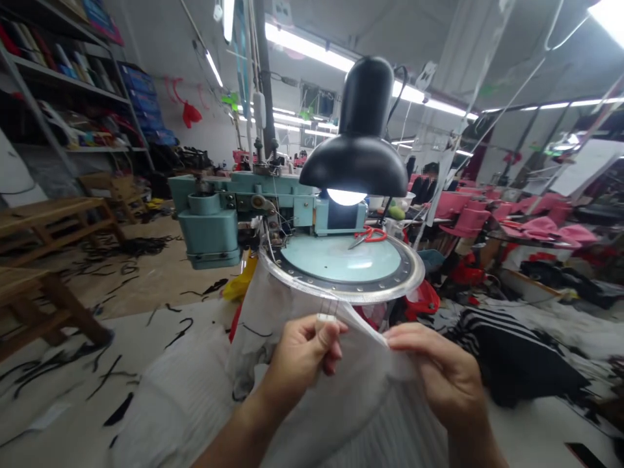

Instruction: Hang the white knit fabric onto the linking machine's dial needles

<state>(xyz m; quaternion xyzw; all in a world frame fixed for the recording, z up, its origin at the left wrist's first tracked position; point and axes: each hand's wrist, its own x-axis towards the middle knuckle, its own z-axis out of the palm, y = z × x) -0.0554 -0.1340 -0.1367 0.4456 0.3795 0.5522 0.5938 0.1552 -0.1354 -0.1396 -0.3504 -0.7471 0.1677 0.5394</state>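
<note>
1. Two grips, your left hand (299, 364) and right hand (439, 370), are clamped on one sheer white fabric (361, 409) at 6 o'clock, below the dial.
2. Pull too hard and it could snag or tear on the one clear-rimmed machine dial (341, 257).
3. One pair of red-handled scissors (371, 235) sits at 12 o'clock; loose fabric could drag them off.

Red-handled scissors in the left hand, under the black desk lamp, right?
No: the red-handled scissors aren't in the left hand. The head view shows them lying on the machine's round pale-blue dial, under the black desk lamp. The left hand pinches white fabric.
</note>
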